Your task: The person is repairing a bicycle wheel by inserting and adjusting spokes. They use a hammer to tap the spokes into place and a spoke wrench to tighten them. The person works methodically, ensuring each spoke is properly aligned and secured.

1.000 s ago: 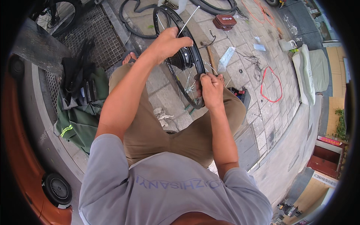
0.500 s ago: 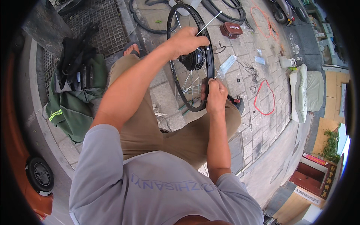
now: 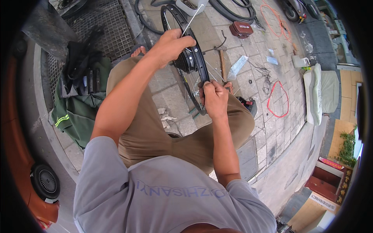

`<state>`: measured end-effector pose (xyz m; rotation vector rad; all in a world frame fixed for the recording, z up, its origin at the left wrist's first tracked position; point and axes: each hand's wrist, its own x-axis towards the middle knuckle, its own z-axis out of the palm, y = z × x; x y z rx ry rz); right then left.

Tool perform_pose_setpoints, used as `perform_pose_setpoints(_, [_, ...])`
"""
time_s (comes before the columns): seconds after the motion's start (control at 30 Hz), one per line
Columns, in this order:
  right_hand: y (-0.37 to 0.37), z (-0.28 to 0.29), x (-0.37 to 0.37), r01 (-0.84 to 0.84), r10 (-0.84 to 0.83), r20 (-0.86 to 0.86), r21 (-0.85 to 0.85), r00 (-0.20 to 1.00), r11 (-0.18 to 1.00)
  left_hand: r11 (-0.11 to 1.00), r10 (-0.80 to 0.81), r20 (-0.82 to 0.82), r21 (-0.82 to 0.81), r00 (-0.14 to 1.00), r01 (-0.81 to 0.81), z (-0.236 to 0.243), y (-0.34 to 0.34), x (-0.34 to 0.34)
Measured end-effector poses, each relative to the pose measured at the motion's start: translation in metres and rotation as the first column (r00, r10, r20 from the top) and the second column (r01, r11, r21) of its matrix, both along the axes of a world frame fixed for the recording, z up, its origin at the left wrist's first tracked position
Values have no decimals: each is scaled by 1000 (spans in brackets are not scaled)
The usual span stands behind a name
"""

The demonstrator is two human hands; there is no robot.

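Note:
A black bicycle wheel rim point(image 3: 202, 66) stands upright and slightly tilted between my knees, with a dark hub point(image 3: 188, 61) inside it. My left hand point(image 3: 169, 47) lies over the upper part of the rim, its fingers closed around a thin silver spoke point(image 3: 193, 19) that sticks up beyond the rim. Lower down, my right hand point(image 3: 215, 100) grips the near side of the rim, thumb on the outside. Several spokes point(image 3: 194, 94) show at odd angles below the hub; where their ends sit cannot be made out.
A wooden-handled hammer point(image 3: 222, 64) lies just right of the wheel. Beyond are a dark red case point(image 3: 241, 29), black tyres point(image 3: 233, 16) and a white container point(image 3: 189, 7). A red loop point(image 3: 268, 101) and blue-white packet point(image 3: 237, 66) lie right. Left is a green jacket point(image 3: 75, 122).
The wheel and both hands have moved left in the view, and the wheel leans more. The hammer at its right has come into sight. Both hands keep their holds.

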<state>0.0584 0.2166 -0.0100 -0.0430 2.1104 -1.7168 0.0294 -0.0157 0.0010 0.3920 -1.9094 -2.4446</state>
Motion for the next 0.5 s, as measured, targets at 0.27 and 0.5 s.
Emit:
perform_pose_setpoints(0.27, [-16,-8,6,-57,60,-56,60,997,997,998,51,25,-41,998,-50,-4,-14,14])
perform_pose_setpoints(0.5, [-17,-8,9,-55,59,-41,84,997,995,980,57,59,-193,997,-45,4,-17,20])
